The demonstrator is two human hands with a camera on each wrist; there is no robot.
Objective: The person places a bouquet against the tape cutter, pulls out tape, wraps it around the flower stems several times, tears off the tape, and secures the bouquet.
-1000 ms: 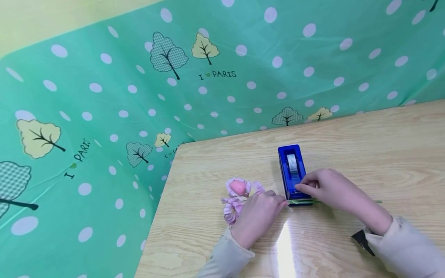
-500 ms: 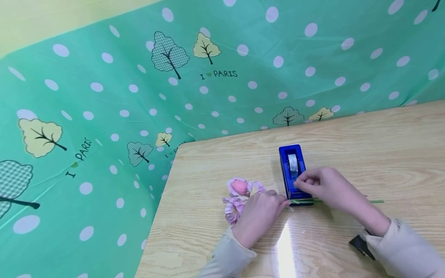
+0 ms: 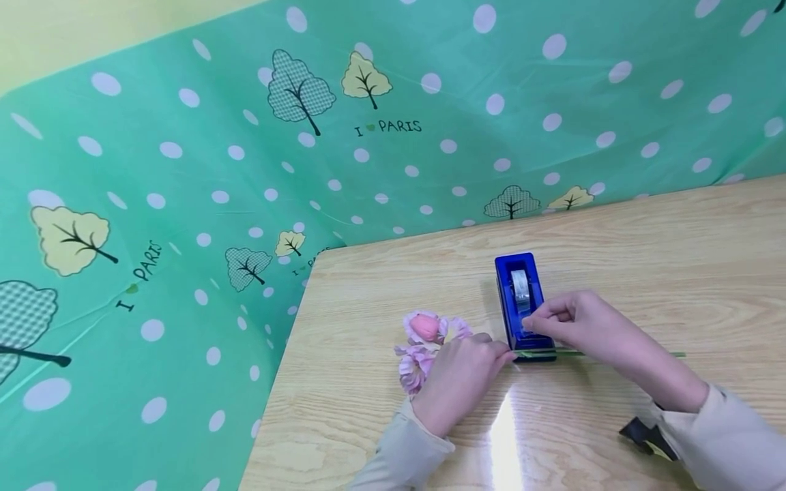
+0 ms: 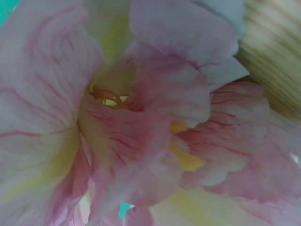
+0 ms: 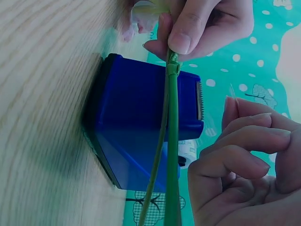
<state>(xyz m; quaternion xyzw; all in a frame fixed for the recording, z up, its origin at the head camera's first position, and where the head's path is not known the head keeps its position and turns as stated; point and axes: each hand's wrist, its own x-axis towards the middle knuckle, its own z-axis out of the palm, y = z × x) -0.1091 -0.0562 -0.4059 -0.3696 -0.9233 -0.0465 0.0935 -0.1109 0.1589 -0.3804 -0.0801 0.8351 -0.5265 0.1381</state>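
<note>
In the head view my left hand (image 3: 463,375) pinches the green stems (image 3: 572,353) of pale pink flowers (image 3: 417,358). These stems run to the right, in front of a blue tape dispenser (image 3: 505,293) that stands on the table. My right hand (image 3: 580,319) is held over the dispenser's front part, thumb and forefinger together. A small clear bit of tape (image 5: 232,89) sticks out at those fingertips in the right wrist view; the rest of it is hard to see. Petals (image 4: 141,155) fill the left wrist view and hide the left hand there.
The wooden table (image 3: 344,293) reaches back to a green dotted cloth (image 3: 368,177) hung behind and at the left. A toothed cutting edge (image 5: 200,101) shows on the dispenser. Something black (image 3: 641,436) is at the right sleeve's cuff.
My right hand's fingertips have shifted slightly back over the dispenser, toward its tape roll. The left hand keeps hold of the stems, and the whole head view has drifted a little.
</note>
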